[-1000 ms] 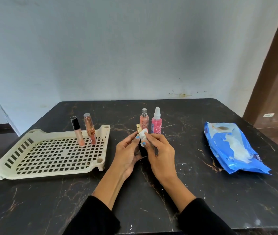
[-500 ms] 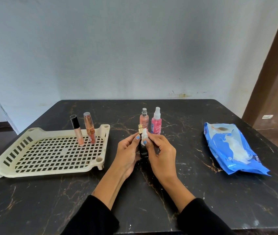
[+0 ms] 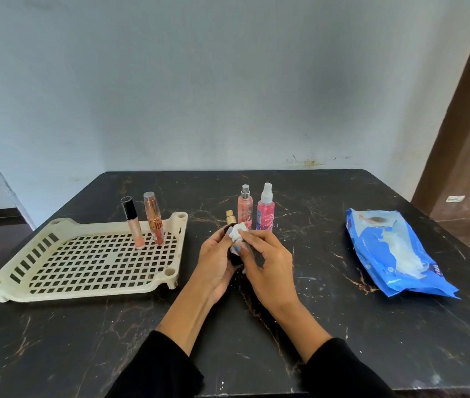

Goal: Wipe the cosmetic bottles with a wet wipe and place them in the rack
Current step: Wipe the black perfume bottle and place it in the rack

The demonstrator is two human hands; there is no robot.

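Table [image 3: 343,326] of black marble fills the lower part of the room, against a pale blue wall [image 3: 228,81]. On its left side lies the rack [image 3: 84,288], a cream plastic tray with a grid floor. Two tubes stand upright in its far right part: a black-capped tube [image 3: 133,222] and, just beside it on the right, a copper tube [image 3: 153,218]. The rest of the rack floor holds nothing. On the right side of the table lies a blue wipe pack [image 3: 394,251], flat, well apart from the hands.

Near the middle, two spray bottles stand on the table side by side: a peach bottle [image 3: 244,206] and a pink bottle [image 3: 265,211]. Just in front of them the person holds a dark bottle [image 3: 229,222] with a gold cap above the table. The left hand [image 3: 216,259] is curled closed around the body of this bottle, so most of the bottle is hidden. The right hand [image 3: 268,262] pinches a small white wipe [image 3: 238,232] with thumb and fingers and presses it on the bottle near the neck. Both arms wear black sleeves [image 3: 156,369].
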